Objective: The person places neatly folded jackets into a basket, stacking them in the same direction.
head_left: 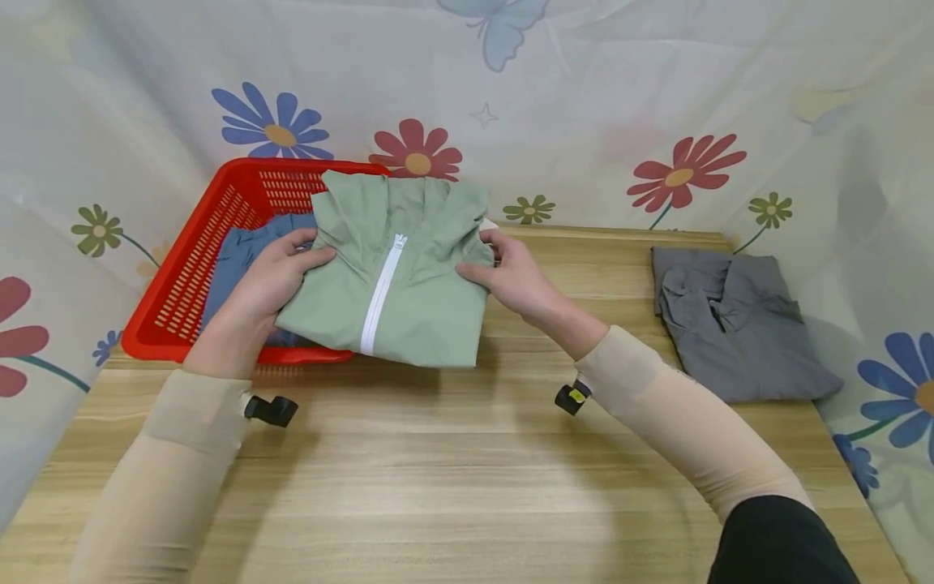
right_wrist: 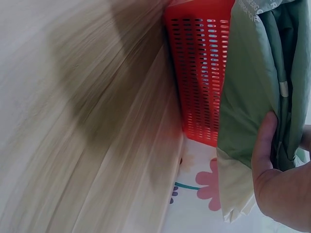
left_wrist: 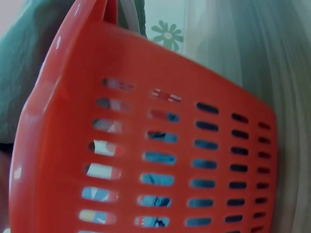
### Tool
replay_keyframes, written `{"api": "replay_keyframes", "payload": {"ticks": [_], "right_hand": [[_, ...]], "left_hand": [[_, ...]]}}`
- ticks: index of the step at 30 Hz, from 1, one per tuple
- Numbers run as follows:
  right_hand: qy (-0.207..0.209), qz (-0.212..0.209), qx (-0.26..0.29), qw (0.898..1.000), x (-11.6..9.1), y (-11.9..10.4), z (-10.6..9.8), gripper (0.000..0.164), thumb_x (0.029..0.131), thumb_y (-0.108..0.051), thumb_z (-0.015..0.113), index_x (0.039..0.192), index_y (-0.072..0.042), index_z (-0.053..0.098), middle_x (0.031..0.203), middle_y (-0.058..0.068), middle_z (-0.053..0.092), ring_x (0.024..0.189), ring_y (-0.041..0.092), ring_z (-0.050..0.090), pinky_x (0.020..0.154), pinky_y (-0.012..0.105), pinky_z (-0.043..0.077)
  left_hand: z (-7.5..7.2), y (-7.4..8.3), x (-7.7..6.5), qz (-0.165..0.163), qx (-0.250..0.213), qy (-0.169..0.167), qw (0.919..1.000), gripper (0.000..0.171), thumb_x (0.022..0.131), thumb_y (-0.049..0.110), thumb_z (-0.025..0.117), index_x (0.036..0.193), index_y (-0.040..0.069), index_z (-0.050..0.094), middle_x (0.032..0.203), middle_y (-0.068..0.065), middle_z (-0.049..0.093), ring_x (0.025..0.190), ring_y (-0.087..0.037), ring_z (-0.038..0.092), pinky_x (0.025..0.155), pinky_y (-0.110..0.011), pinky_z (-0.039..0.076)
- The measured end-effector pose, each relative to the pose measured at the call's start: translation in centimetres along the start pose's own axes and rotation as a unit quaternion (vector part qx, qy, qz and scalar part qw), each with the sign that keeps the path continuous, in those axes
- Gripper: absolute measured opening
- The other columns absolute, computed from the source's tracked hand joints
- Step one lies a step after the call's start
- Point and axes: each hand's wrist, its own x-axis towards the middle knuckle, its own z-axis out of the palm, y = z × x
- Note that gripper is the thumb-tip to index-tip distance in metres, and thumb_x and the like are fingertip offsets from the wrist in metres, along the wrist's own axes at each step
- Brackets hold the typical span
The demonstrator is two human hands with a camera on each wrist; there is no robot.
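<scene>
A folded light green jacket [head_left: 430, 300] with a white zipper is held up between both hands, overlapping the right part of a red plastic basket [head_left: 162, 324] in the head view. My left hand [head_left: 272, 276] grips the jacket's left side, thumb on top. At the opposite side, my right hand [head_left: 516, 274] pinches the folded edge. The right wrist view shows the right thumb lying against the jacket's stacked layers [right_wrist: 252, 97]. Inside the basket lies a blue garment [head_left: 232, 258], partly hidden by the left hand and the jacket.
A folded grey garment [head_left: 744, 324] lies on the wooden table [head_left: 438, 470] at the right. Behind the table hangs a white curtain [head_left: 584, 105] printed with flowers. The basket's slotted wall [left_wrist: 184, 145] fills much of the left wrist view.
</scene>
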Motion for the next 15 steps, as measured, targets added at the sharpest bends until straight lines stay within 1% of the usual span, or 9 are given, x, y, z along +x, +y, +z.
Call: {"api": "replay_keyframes", "payload": {"ticks": [5, 8, 11, 15], "right_hand": [[-0.002, -0.003, 0.012, 1.000, 0.43, -0.17, 0.40, 0.046, 0.097, -0.013, 0.071, 0.137, 0.002, 0.052, 0.113, 0.014, 0.062, 0.090, 0.019, 0.060, 0.072, 0.028, 0.053], [-0.007, -0.002, 0.029, 1.000, 0.57, -0.28, 0.52, 0.046, 0.098, -0.011, 0.070, 0.138, 0.002, 0.051, 0.115, 0.015, 0.062, 0.092, 0.019, 0.062, 0.074, 0.029, 0.055], [-0.012, 0.004, 0.048, 0.999, 0.58, -0.46, 0.50, 0.046, 0.098, -0.009, 0.069, 0.139, 0.002, 0.051, 0.118, 0.016, 0.062, 0.096, 0.021, 0.064, 0.076, 0.030, 0.057], [-0.009, 0.001, 0.069, 0.998, 0.58, -0.95, 0.35, 0.050, 0.099, -0.008, 0.069, 0.143, 0.001, 0.048, 0.123, 0.016, 0.061, 0.102, 0.023, 0.064, 0.080, 0.032, 0.058]], "left_hand": [[-0.62, 0.04, 0.07, 0.010, -0.011, 0.007, 0.9999, 0.058, 0.105, 0.033, 0.060, 0.152, 0.008, 0.038, 0.113, 0.003, 0.065, 0.087, -0.008, 0.070, 0.076, -0.026, 0.059], [-0.79, -0.13, 0.24, 0.011, -0.015, 0.008, 0.9998, 0.055, 0.105, 0.032, 0.060, 0.150, 0.007, 0.040, 0.110, 0.005, 0.066, 0.086, -0.008, 0.070, 0.076, -0.025, 0.059], [-0.85, -0.23, 0.26, 0.009, -0.010, 0.009, 0.9999, 0.055, 0.105, 0.032, 0.059, 0.150, 0.007, 0.040, 0.110, 0.005, 0.066, 0.087, -0.007, 0.070, 0.076, -0.025, 0.058], [-0.91, -0.02, 0.14, 0.008, -0.007, 0.014, 0.9999, 0.056, 0.105, 0.034, 0.060, 0.151, 0.008, 0.040, 0.115, 0.003, 0.064, 0.090, -0.007, 0.069, 0.078, -0.024, 0.058]]}}
